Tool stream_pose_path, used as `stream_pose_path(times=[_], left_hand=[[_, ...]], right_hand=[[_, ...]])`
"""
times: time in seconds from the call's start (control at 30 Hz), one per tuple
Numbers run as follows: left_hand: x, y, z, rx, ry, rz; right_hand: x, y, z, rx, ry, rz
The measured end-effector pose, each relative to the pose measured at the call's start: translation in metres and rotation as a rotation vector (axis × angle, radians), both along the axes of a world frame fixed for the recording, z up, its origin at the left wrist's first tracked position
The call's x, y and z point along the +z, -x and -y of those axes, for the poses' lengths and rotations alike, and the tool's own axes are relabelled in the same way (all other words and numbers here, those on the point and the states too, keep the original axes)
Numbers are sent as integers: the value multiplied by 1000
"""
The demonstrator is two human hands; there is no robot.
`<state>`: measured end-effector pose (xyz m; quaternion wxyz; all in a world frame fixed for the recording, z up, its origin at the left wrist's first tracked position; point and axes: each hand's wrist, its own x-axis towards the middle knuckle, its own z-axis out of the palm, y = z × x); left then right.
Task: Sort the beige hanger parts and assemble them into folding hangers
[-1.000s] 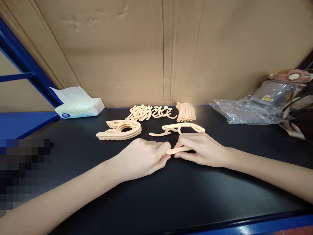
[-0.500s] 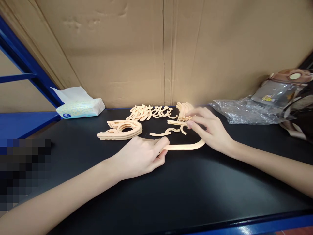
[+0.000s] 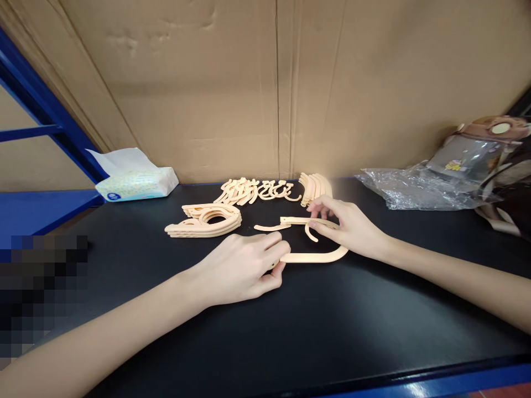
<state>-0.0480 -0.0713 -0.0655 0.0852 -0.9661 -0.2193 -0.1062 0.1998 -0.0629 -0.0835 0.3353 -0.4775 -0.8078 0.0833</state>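
Observation:
My left hand (image 3: 249, 264) pinches one end of a beige plastic folding hanger (image 3: 315, 257) just above the black table. At the hanger's other side, my right hand (image 3: 346, 224) has its thumb and fingers closed on its bend and upper arm. A curved hook (image 3: 312, 232) hangs down beside the right thumb. Behind the hanger, a loose curved arm piece (image 3: 269, 228) lies on the table, partly covered by the upper arm. Stacked folded hangers (image 3: 207, 228) lie beyond my left hand. The left fingertips hide the hanger's end.
Along the back lie a pile of arm pieces (image 3: 238, 190), several loose hooks (image 3: 276, 189) and a row of stacked arms (image 3: 314, 188). A tissue pack (image 3: 136, 182) stands at left. Clear plastic wrapping (image 3: 423, 188) and a bottle (image 3: 468, 155) are at right, before a cardboard wall (image 3: 199, 99).
Both hands have lowered slightly toward me with the hanger. Its upper arm has come nearer and now overlaps the loose arm piece. My right hand has drawn away from the stacked arms.

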Motion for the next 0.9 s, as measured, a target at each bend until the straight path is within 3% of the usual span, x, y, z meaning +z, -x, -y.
stream_pose_path(times=[0.23, 0.43, 0.67, 0.9], left_hand=[[-1, -3, 2, 59, 92, 85], [0, -6, 7, -46, 237, 158], [1, -5, 6, -109, 328, 139], [9, -7, 9, -177, 355, 104]], right_hand=[[4, -2, -1, -7, -48, 107], [11, -4, -1, -56, -9, 221], [9, -4, 1, 10, 1, 218], [9, -7, -5, -139, 71, 198]])
